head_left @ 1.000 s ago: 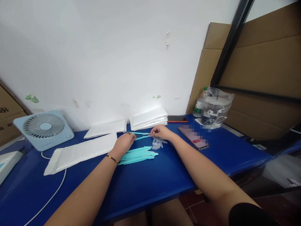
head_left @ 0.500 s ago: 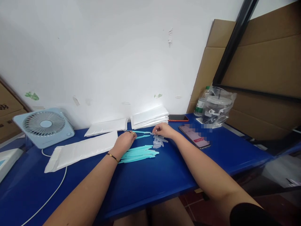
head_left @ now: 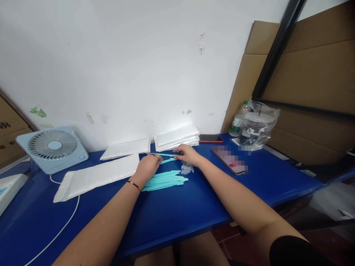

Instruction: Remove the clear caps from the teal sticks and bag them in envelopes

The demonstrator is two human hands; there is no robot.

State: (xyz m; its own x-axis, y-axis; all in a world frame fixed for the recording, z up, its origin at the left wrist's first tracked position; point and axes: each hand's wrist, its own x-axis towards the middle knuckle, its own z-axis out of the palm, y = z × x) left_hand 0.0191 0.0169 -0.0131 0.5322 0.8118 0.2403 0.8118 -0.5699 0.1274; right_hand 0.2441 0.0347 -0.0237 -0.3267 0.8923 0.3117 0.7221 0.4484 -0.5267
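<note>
My left hand (head_left: 149, 166) is closed around the near ends of slim turquoise sticks, at least two of which point right from its fingers. At the far ends of these sticks (head_left: 167, 160), the thumb and index finger of my right hand (head_left: 187, 153) close on a tip; whether a clear piece sits there is hidden. Under and beside the right hand lie several small translucent caps (head_left: 186, 169), partly covered by it. A loose pile of similar turquoise sticks (head_left: 165, 180) rests on the blue table just below both hands, its left end behind my left wrist.
White padded mailers lie left (head_left: 97, 176) and behind my left hand (head_left: 126, 148), with a mailer stack (head_left: 177, 136) by the wall. A light-blue fan (head_left: 54, 147) stands left, its cable crossing the table. Two phones (head_left: 230, 160), a bottle (head_left: 236, 123) and a bagged cup (head_left: 257, 125) are right.
My right hand has shifted slightly left, from the translucent caps onto the ends of the turquoise sticks, covering more of the caps. My left hand keeps its hold, almost unmoved.
</note>
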